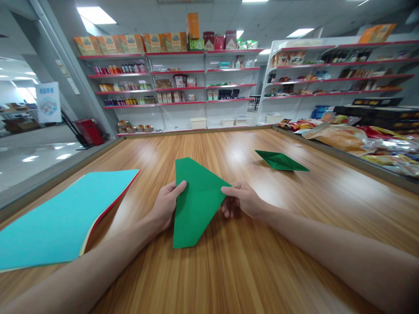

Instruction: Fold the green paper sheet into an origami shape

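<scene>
A folded sheet of green paper (196, 203) is held up above the wooden table, its pointed corner facing right and its long straight edge on the left. My left hand (167, 201) pinches that left edge, thumb on the near face and fingers hidden behind. At the right corner, my right hand (242, 198) grips the paper between thumb and fingers, the other fingers curled beneath. Beyond my right hand lies a folded green paper boat (282, 161), apart from both hands.
A stack of coloured paper (75, 209), light blue on top, lies at the left of the wooden table (262, 270). Packaged snacks (353, 139) are heaped past the table's right edge. Stocked shelves (176, 78) stand behind, and a red hand truck (90, 132) at the far left.
</scene>
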`<action>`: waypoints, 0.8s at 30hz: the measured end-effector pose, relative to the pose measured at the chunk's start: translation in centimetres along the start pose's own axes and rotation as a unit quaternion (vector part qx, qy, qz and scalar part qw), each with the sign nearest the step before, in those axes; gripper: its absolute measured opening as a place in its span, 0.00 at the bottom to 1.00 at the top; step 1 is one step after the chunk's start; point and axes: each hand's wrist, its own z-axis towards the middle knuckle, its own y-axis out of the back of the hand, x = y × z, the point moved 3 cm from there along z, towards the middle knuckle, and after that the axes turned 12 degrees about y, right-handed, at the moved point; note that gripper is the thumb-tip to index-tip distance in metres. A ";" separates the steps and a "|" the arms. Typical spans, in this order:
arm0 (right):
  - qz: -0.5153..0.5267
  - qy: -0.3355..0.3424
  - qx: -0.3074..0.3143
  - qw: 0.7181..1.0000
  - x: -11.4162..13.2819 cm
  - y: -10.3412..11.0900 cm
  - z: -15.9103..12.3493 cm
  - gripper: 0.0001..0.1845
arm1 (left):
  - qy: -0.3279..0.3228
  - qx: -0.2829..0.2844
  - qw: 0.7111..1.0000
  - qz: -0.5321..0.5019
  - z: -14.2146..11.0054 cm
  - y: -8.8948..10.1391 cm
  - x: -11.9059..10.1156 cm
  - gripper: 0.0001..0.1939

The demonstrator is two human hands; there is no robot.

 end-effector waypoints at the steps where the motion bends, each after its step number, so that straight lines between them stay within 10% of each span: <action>1: 0.002 -0.014 0.016 1.000 -0.1 0.0 -0.1 0.25 | 0.007 0.002 1.000 0.005 0.0 0.1 -0.1 0.12; 24: 0.104 -0.033 0.137 0.985 -0.2 -1.5 -0.8 0.25 | 0.152 0.200 0.968 0.012 -1.3 -0.3 -0.2 0.23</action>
